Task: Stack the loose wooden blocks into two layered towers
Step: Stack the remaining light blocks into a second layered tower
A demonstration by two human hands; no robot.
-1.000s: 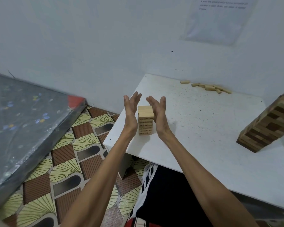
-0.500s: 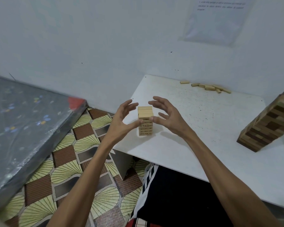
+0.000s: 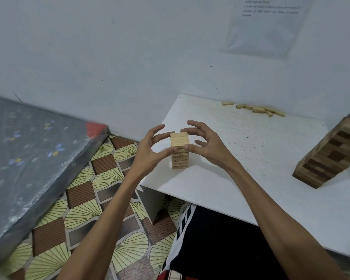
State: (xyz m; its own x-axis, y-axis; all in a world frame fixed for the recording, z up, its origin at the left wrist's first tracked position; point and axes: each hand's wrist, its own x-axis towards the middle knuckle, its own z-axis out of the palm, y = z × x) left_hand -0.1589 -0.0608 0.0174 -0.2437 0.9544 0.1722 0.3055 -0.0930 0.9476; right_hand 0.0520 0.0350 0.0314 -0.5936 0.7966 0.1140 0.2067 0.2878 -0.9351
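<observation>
Left hand [image 3: 150, 150] and right hand [image 3: 208, 146], fingers curled, pinch the tower [image 3: 179, 158] from both sides; squaring its layers calls for light, even pressure to avoid toppling.

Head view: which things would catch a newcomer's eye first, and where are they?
The left hand and right hand pinch a small pale tower near the left front corner of the white table. A bigger two-tone tower stands at the right edge, and loose blocks lie by the back wall.

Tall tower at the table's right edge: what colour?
The tower mixes dark brown and pale tan blocks in alternating patches. Head view, the only one.
</observation>
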